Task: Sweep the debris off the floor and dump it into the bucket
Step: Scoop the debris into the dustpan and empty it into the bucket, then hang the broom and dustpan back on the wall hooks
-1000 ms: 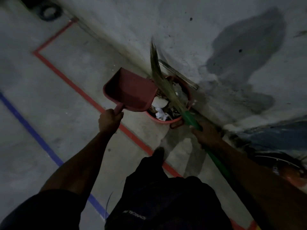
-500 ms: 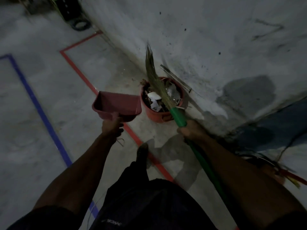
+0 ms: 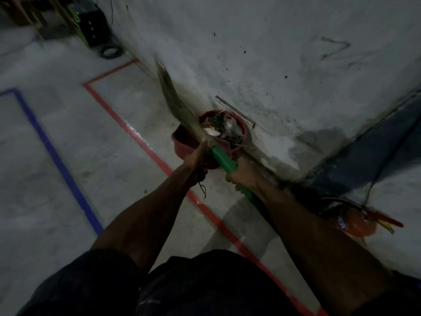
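Leftmost, blue tape line (image 3: pixel 57 153) on grey concrete floor (image 3: pixel 45 201); red tape line (image 3: pixel 141 137) runs diagonally beside it toward the wall. Dark boxy item and a coiled ring (image 3: pixel 111 51) at far top left, too dim to identify. Left hand (image 3: pixel 197 160) curled around the dustpan handle, fingers closed on it; red dustpan (image 3: pixel 184 142) sits low, touching the near-left side of the bucket. Broom (image 3: pixel 180 108) crosses over dustpan and bucket rim, bristles pointing up-left and blurred, green handle running down-right. Red bucket (image 3: pixel 245 131) stands against the wall base, filled with debris (image 3: pixel 222 130): white paper scraps, dark bits, something green. Right hand (image 3: pixel 242 176) wrapped tight on the green handle, just below the bucket. Far right, orange-red object (image 3: pixel 355 224) on floor, unclear.
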A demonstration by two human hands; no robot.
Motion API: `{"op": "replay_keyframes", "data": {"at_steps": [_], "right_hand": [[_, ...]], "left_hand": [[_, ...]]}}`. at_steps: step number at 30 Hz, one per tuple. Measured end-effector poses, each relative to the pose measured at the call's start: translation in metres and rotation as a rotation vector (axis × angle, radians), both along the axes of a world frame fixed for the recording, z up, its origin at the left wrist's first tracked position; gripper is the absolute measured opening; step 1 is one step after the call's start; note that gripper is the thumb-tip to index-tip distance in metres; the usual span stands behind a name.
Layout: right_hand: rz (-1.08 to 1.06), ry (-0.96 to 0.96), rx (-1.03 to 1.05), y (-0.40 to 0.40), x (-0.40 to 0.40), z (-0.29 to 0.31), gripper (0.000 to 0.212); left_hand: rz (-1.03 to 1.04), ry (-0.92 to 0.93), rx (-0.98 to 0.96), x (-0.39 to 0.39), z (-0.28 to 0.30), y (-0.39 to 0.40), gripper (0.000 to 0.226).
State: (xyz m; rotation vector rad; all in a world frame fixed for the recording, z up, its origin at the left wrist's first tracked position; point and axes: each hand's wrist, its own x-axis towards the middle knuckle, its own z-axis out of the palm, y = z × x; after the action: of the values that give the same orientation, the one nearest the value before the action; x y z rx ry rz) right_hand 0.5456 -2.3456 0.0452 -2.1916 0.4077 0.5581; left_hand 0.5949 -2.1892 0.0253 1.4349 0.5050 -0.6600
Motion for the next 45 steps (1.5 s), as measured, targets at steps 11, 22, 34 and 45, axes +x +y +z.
{"op": "replay_keyframes", "data": {"at_steps": [11,22,34,45], "right_hand": [[0.06,-0.072,-0.328,0.094,-0.055,-0.004,0.033],[0.04,-0.298,-0.591,0.098,-0.117,0.009,0.045],[-0.926,-0.451,0.196,0.058,-0.199,0.005,0.037],[-0.946,-0.75,1.222,0.037,-0.177,0.086,0.031]], "left_hand": [[-0.073,0.051,-0.19,-0.037,-0.013,0.04,0.035],[0.041,0.115,-0.212,-0.066,-0.026,0.028,0.023],[0.112,0.268,-0.471,-0.068,0.022,-0.001,0.053],[0.113,0.383,-0.509,-0.072,0.036,0.002,0.058]]}}
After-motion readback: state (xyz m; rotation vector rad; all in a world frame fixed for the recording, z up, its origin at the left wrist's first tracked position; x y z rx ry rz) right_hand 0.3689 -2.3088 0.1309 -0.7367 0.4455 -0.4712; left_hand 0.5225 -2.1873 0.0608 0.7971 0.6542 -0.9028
